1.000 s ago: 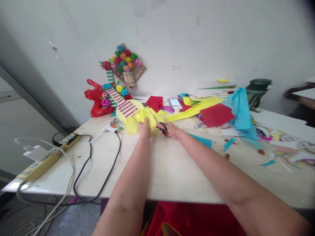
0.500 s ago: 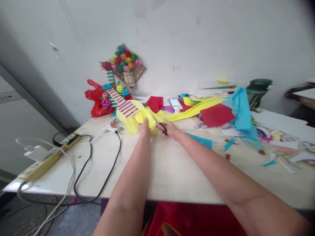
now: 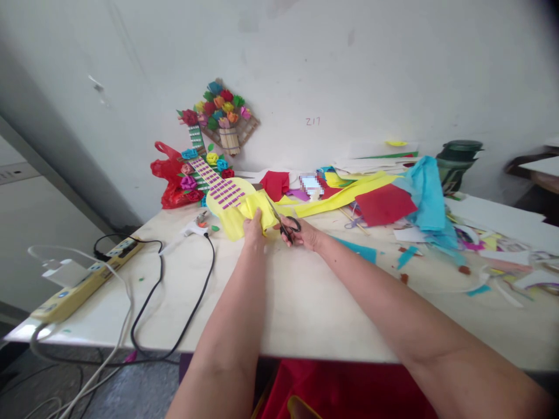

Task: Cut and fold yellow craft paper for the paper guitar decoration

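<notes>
We are counting two hands (image 3: pixel 255 228) (image 3: pixel 306 234), one pair of scissors (image 3: pixel 285 228), one glue gun (image 3: pixel 194 227), one power strip (image 3: pixel 82 284), one phone (image 3: pixel 311 184), one bottle (image 3: pixel 454 167), one red bag (image 3: pixel 166 167).

Your sheet (image 3: pixel 265 215) is plain bright yellow, and your scissors (image 3: pixel 286 234) have black handles. The guitar shape (image 3: pixel 225 191) is pale yellow, patterned with rows of short purple bars.

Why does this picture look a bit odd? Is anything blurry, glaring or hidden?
Head view: a bright glare patch sits at the left corner of the table; in that view, the scraps toward the right edge look smeared, while the scissors in the right hand read more clearly; the top right corner darkens, and mosaic blocks cover part of the lit screen.
</notes>
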`<state>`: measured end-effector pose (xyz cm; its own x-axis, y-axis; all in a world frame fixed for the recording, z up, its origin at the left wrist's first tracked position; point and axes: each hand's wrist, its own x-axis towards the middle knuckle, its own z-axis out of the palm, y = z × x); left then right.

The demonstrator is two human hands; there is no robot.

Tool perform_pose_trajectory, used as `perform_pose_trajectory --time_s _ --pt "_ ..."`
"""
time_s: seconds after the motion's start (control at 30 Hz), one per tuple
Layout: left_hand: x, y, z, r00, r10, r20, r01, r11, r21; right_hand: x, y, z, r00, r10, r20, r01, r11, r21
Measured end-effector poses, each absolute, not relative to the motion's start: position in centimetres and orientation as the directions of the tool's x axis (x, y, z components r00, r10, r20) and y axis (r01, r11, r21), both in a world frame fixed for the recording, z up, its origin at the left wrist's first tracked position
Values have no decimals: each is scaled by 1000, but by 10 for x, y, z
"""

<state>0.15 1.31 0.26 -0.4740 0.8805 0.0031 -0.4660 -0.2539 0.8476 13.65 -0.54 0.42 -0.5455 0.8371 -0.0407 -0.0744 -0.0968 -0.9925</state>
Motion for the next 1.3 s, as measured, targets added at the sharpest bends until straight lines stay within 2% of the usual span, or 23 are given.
perform_pose_trajectory --time_s 0.3,0.57,0.77,0.9,1.3 --pt "-9 12 2 -436 897 75 -460 -294 838 120 -26 24 -473 881 -20 60 10 -998" --pt "-17 11 2 -428 903 24 -473 -247 846 120 -27 36 -558 821 -123 124 -64 -990" --pt "-14 11 5 -393 918 47 -552 -277 786 132 -17 40 -585 799 -140 132 -77 -988" --pt "-11 12 4 -347 934 85 -559 -279 781 134 -13 34 -601 796 -63 39 -50 -998" --pt "-2 17 0 -325 922 208 -494 -354 794 124 -14 13 -481 861 166 -112 128 -985"
